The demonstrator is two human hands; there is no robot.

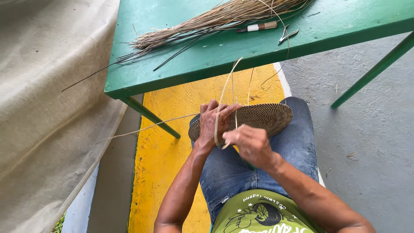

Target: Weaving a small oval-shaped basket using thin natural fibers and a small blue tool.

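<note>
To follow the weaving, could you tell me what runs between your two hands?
In the head view, a pale strip loops between left hand and right hand, above the woven disc.

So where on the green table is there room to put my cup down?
The green table is bare along its near edge, in front of the bundle of dry fibres, and at the far right past the small pliers. The middle back is crowded: fibres and a knife. The lap is taken by the woven oval piece.
</note>
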